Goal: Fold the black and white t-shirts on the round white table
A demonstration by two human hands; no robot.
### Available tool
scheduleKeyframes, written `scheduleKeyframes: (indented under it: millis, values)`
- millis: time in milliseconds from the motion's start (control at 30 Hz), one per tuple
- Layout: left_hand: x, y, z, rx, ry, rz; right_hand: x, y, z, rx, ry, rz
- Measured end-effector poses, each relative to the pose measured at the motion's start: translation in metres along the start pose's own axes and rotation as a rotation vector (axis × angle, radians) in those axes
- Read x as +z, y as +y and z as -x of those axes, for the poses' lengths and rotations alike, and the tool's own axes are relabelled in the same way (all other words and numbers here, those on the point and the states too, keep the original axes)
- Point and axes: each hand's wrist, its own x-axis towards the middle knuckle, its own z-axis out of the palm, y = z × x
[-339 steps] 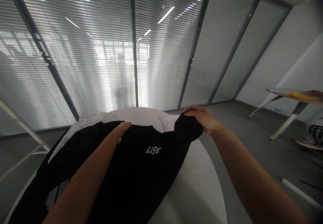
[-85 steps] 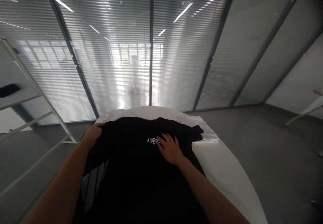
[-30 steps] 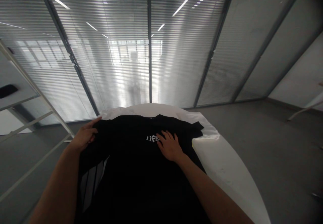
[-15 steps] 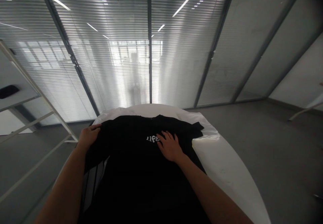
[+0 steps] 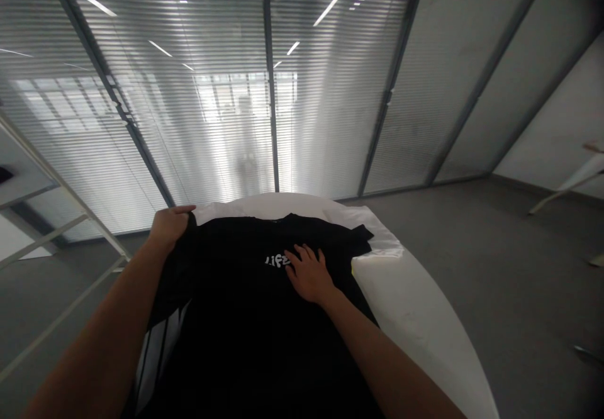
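A black T-shirt (image 5: 245, 318) with white lettering on it lies spread over a white round-edged table (image 5: 425, 324). My left hand (image 5: 170, 227) is closed on the shirt's left sleeve and holds that edge raised. Flat on the shirt's front, beside the lettering, my right hand (image 5: 309, 274) rests with its fingers spread. White fabric (image 5: 377, 230) shows under the shirt along the far side and at the right sleeve. Below my left forearm, a white piece with dark stripes (image 5: 160, 346) shows at the shirt's left side.
A pale metal frame with bars (image 5: 70, 199) stands to the left of the table. Behind the table runs a glass partition with blinds (image 5: 321, 123). Grey floor (image 5: 472, 230) lies to the right, with a light-coloured leg of some furniture (image 5: 552, 199) near the wall.
My left hand has lifted the shirt's left sleeve upward and curled around it. My right hand stays flat on the shirt. The view has turned slightly to the right.
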Motion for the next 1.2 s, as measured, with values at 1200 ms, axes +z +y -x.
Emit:
scheduleKeyframes:
  millis: [1200]
  values:
    - [-0.012,-0.049,0.090,0.248,-0.715,-0.023,-0.001,-0.002,0.000,-0.004,-0.010,0.025]
